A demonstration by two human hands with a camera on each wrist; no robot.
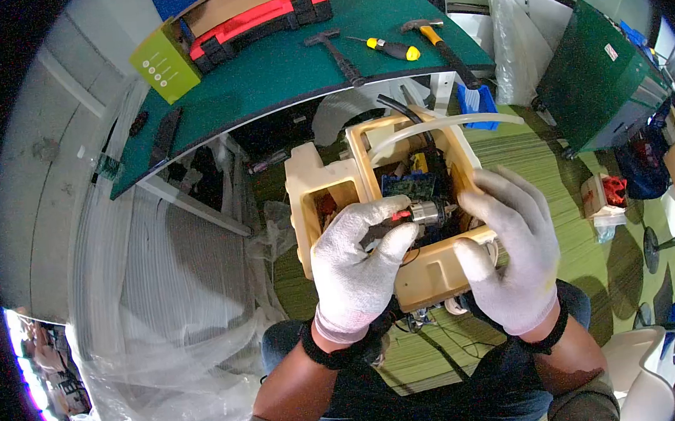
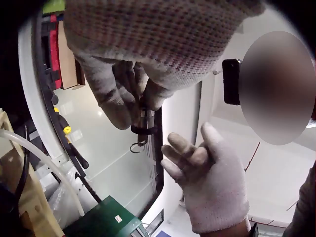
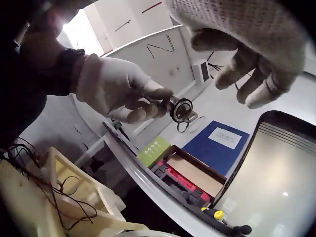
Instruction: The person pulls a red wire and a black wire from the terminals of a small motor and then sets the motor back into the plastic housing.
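My gloved left hand [image 1: 357, 268] pinches a small metal key switch [image 1: 425, 214] between thumb and fingers. A red bit shows near its back end. In the right wrist view its round front [image 3: 182, 108] has a dark rim, with a key [image 3: 188, 116] in it and a thin key ring [image 3: 183, 127] hanging down. My gloved right hand [image 1: 516, 249] is just to the right of the switch, fingers spread and slightly bent, with nothing in them. Below both hands stands a cream plastic housing [image 1: 428, 278], with a green circuit board [image 1: 410, 186] and wires inside.
A pale hose [image 1: 449, 124] arches over the housing. Behind it, a green-topped table [image 1: 266, 86] carries a dark hammer [image 1: 334, 54], a yellow-black screwdriver [image 1: 389, 48], an orange-handled hammer [image 1: 444, 50] and a red-black toolbox [image 1: 262, 24]. A blue bin [image 1: 477, 107] sits on the floor.
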